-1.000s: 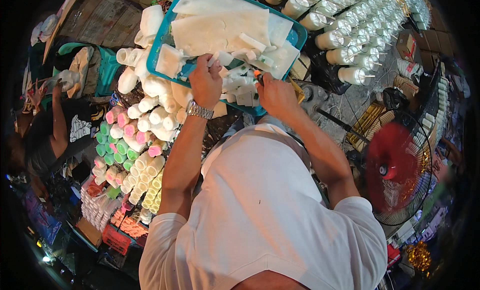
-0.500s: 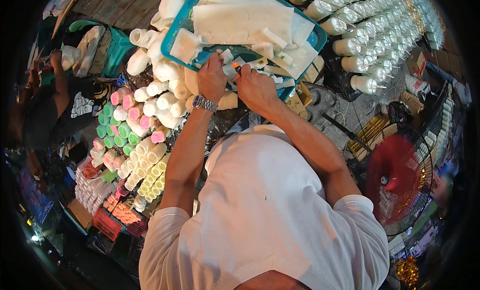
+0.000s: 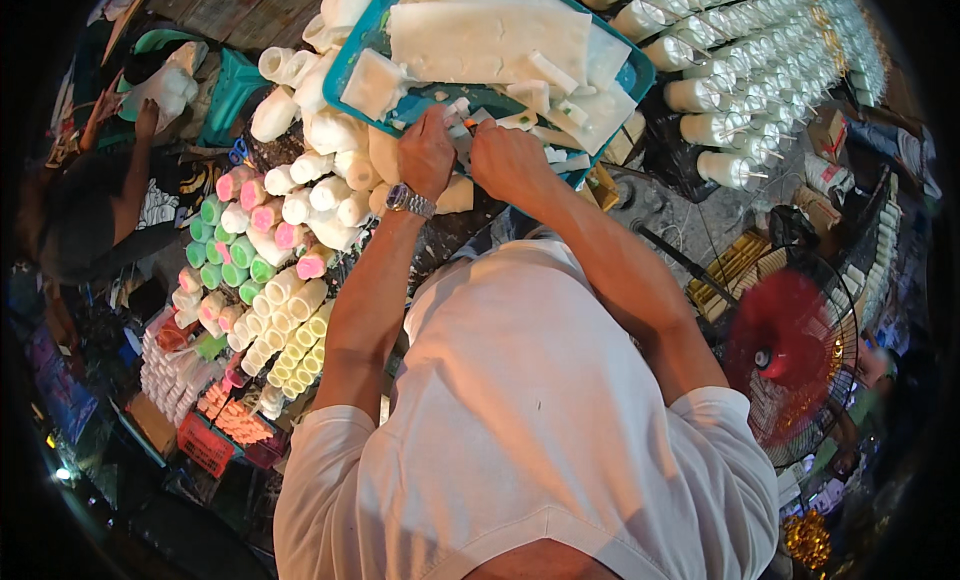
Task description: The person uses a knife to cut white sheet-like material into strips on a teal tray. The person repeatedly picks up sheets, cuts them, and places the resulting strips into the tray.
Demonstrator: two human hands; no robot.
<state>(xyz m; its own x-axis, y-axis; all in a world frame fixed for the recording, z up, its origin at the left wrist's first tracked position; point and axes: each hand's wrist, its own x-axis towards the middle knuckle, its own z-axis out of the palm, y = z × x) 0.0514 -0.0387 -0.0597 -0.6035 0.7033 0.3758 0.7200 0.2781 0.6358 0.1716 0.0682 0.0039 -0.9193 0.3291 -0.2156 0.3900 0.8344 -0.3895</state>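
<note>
At the near edge of a teal tray with white slabs and loose offcuts, my left hand is closed on a small white piece. Just to its right, my right hand grips an orange-and-dark tool, most of it hidden by my fingers. The tool's end is beside the white piece; I cannot tell whether they touch.
Left lie stacked white, pink, green and yellow tubes and a red basket. A co-worker is far left. Upper right hold rows of white cylinders. A yellow crate and a red fan stand right.
Both hands have moved closer together, the right one shifting left relative to the tray. The whole view has shifted, putting the tray further right. The co-worker's hands have moved.
</note>
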